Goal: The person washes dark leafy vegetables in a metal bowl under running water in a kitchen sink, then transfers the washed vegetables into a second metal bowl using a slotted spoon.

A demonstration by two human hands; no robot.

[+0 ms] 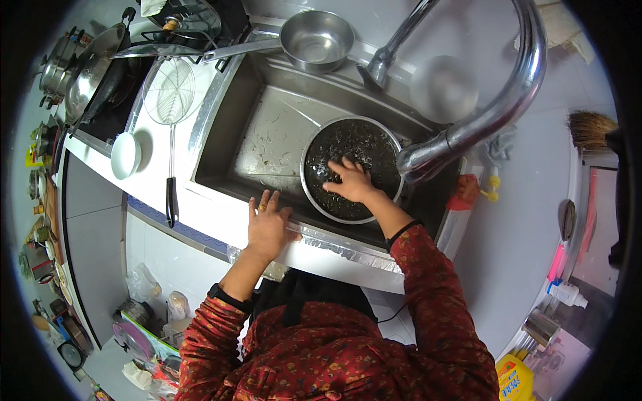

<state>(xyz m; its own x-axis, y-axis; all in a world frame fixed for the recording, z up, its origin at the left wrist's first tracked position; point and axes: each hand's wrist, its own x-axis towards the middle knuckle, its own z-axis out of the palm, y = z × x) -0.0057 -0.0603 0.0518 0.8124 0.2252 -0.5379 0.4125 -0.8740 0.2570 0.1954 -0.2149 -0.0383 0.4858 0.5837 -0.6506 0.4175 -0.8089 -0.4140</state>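
Note:
A round metal basin (306, 198) stands in the right half of a stainless steel sink (273, 135). Dark wet bits, perhaps leafy greens in water, fill it; I cannot tell exactly what they are. Over this content my right hand (348, 181) reaches with fingers spread, the fingertips at its surface. My left hand (271, 220) rests on the sink's front edge, fingers apart, with a ring on one finger. The chrome faucet (426, 160) arches in from the right, its spout end close beside the basin. Scraps lie scattered on the sink floor.
A metal saucepan (317, 42) sits on the sink's back ledge. On the left counter lie a wire skimmer (169, 92) and a pale bowl (126, 156), with a wok (95, 75) on the stove beyond. A red cloth-like item (462, 193) hangs at the sink's right edge.

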